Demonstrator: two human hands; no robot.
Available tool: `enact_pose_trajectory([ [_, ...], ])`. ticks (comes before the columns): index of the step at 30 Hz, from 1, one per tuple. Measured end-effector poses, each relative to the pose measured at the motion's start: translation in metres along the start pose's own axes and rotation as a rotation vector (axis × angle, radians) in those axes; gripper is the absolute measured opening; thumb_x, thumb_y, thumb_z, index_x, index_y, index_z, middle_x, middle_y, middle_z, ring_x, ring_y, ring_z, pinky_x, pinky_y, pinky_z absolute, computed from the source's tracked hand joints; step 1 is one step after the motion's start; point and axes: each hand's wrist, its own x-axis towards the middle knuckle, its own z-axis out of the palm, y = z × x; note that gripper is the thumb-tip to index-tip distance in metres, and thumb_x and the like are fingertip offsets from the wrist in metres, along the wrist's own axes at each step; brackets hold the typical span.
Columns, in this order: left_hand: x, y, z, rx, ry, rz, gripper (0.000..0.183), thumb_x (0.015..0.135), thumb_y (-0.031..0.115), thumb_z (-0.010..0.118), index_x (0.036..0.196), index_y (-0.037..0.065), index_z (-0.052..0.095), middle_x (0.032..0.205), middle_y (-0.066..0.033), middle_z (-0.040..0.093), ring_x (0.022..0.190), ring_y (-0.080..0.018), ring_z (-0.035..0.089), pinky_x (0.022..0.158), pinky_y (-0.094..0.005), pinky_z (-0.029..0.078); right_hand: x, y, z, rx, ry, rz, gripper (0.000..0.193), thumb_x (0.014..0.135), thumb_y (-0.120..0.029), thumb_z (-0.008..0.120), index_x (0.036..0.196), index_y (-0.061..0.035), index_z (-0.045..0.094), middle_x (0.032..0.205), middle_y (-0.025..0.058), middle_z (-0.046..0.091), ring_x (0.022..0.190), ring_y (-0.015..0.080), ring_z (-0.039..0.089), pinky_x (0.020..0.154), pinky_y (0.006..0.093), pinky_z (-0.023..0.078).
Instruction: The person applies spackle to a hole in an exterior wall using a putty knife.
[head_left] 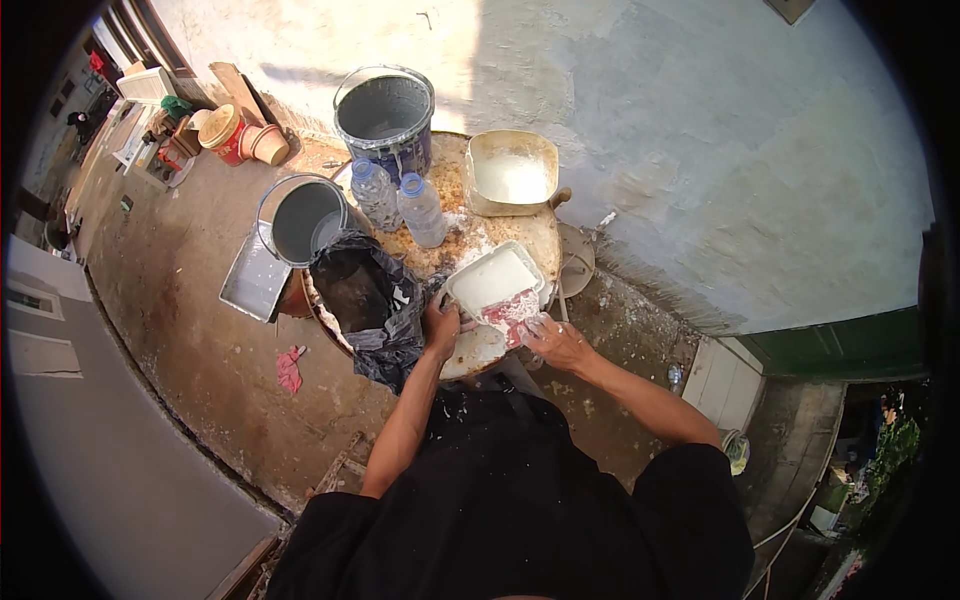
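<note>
My right hand [558, 342] is closed round a red flat scraper [512, 314] smeared with white paste. The scraper lies at the near edge of a white rectangular plastic tub [497, 277] with whitish material inside. At the tub's near-left corner, my left hand [441, 326] grips its rim, the fingers partly hidden. The tub is over a round, stained tabletop [447, 262]. Just left of my left hand sits a black plastic bag [378, 345], its mouth gaping over dark contents. Two clear bottles with blue caps, one of them a water bottle [423, 212], stand beyond the bag.
A large paint-stained bucket [385, 118] and a cream square container [512, 172] stand at the table's far side. A smaller grey bucket [308, 220] and a metal tray [256, 274] are at the left. A pink rag [289, 369] lies on the floor. A plastered wall [700, 150] rises behind.
</note>
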Motion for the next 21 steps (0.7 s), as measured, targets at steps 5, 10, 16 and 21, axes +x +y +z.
enact_pose_trajectory([
  [5,0.001,-0.003,-0.003,-0.008,-0.013,0.019,0.042,0.093,0.003,0.042,0.135,0.006,0.038,0.089,-0.0060,0.053,0.070,-0.0159,0.059,0.063,-0.0323,0.060,-0.018,0.002,-0.003,0.047,0.008,0.019,0.028,0.081,-0.015,0.053,0.107,-0.0092,0.059,0.103,0.0069,0.063,0.096,0.0232,0.058,0.063,0.0319,0.055],
  [10,0.001,-0.003,-0.003,0.029,-0.016,0.035,0.041,0.094,0.004,0.042,0.135,0.005,0.037,0.093,-0.0080,0.054,0.074,-0.0181,0.061,0.063,-0.0331,0.060,-0.024,0.013,-0.020,0.099,-0.026,0.043,0.027,0.083,-0.016,0.050,0.109,-0.0091,0.057,0.102,0.0059,0.062,0.098,0.0228,0.057,0.065,0.0334,0.055],
  [16,-0.003,0.000,0.002,0.061,-0.007,0.034,0.042,0.094,0.007,0.044,0.135,0.007,0.037,0.088,-0.0051,0.053,0.069,-0.0142,0.056,0.064,-0.0340,0.059,0.021,0.056,-0.042,0.203,0.270,0.189,0.015,0.079,-0.011,0.058,0.092,-0.0075,0.063,0.085,0.0115,0.063,0.082,0.0274,0.060,0.065,0.0373,0.052],
  [21,-0.006,-0.001,0.000,0.114,0.020,0.048,0.041,0.093,0.003,0.040,0.134,0.004,0.036,0.095,-0.0107,0.056,0.078,-0.0213,0.063,0.065,-0.0344,0.060,0.073,0.058,-0.081,0.579,0.135,0.749,0.021,0.081,-0.018,0.061,0.088,0.0015,0.060,0.074,0.0253,0.060,0.073,0.0441,0.059,0.066,0.0459,0.047],
])
